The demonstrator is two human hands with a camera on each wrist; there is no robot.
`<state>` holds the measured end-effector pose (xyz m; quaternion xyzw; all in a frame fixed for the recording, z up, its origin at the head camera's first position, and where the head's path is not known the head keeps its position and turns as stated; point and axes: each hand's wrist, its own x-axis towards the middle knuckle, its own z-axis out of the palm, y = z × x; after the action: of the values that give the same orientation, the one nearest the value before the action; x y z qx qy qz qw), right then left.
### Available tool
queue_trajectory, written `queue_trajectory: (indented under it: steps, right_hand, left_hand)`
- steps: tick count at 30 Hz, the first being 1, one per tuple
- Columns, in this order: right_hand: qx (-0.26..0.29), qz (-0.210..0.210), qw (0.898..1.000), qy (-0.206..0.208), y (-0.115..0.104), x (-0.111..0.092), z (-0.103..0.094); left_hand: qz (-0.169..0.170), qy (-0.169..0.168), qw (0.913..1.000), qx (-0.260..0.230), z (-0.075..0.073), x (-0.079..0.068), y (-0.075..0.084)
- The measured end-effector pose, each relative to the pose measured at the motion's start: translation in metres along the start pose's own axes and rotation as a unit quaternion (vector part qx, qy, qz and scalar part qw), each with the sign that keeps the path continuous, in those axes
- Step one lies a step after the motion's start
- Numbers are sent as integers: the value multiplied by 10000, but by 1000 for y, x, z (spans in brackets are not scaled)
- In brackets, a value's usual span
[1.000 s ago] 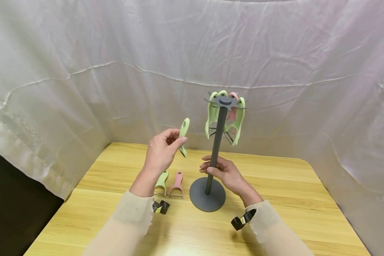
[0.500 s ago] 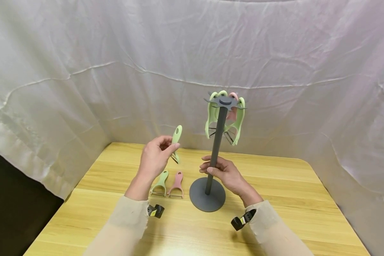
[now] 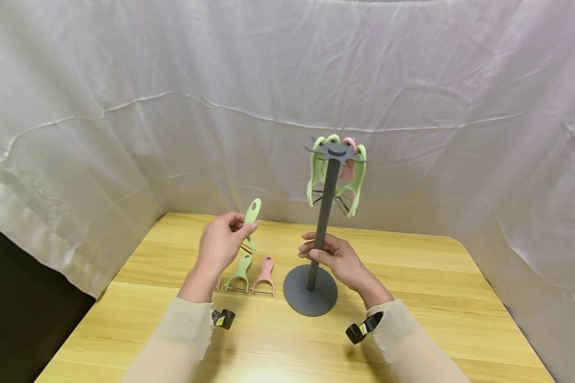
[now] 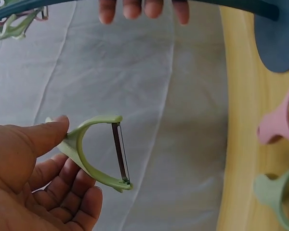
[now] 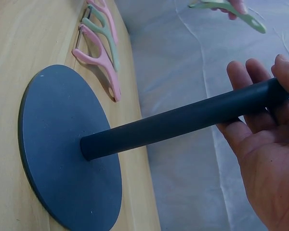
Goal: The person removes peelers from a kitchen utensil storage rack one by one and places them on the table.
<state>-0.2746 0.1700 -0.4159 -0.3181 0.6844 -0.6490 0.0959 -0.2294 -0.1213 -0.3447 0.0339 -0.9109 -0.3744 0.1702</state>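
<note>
My left hand (image 3: 220, 240) pinches a light green Y-shaped peeler (image 4: 79, 144) between thumb and fingers, raised above the table. Its holed handle end points up in the head view, the blade hanging lower. Around the pole of a dark grey hanging stand (image 3: 322, 229), my right hand (image 3: 334, 258) has its thumb on one side and fingers on the other. Several peelers hang from the hooks at the top, among them a green peeler (image 3: 359, 181) and a pink peeler (image 3: 347, 169). The stand's round base (image 5: 70, 154) rests flat on the table.
On the wooden table (image 3: 412, 298), a green peeler (image 3: 241, 272) and a pink peeler (image 3: 265, 274) lie left of the stand's base. Another pink peeler (image 5: 105, 12) lies farther left, mostly hidden by my left wrist in the head view. A pale curtain (image 3: 244, 143) surrounds the table.
My left hand has moved left and down with the green peeler, away from the stand. The lying green peeler is now fully uncovered. My right hand stays at the pole.
</note>
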Motion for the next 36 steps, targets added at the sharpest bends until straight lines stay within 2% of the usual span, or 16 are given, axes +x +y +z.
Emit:
queue_trajectory:
  steps: [11,19,36]
  right_hand:
    - [-62,14,10000,13,0,1,0]
    - [-119,37,9999,53,0,0,-1]
    - [24,87,10000,39,-1,0,1]
  left_hand:
    - [-404,-288,9970,598,-12,-1,-37]
    - [-677,-480,9933,808,-19,-4,-60]
    - [-1461,-800,9773,1306,-29,-7,-115]
